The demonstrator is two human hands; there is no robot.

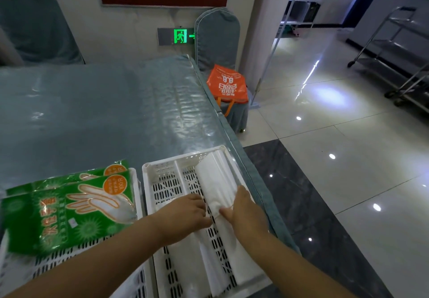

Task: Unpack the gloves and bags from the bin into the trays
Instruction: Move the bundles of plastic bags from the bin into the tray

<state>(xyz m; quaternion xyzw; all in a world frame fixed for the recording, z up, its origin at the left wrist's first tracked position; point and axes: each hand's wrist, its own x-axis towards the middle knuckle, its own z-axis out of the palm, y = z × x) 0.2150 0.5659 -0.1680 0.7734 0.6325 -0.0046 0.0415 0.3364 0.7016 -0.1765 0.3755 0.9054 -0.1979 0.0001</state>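
My right hand (245, 211) pinches the near end of the folded white bag stack (217, 181), whose long axis runs away from me along the right tray (148, 181); my left hand (185, 214) rests flat beside it.

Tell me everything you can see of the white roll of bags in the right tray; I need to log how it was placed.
The roll of bags is a long white bundle of thin, soft-looking plastic, folded or rolled lengthwise. It lies flat in the right compartment of the white slotted tray, along its length, by the table's right edge. The right hand grips its near end with the thumb on top; the left hand touches it from the left.
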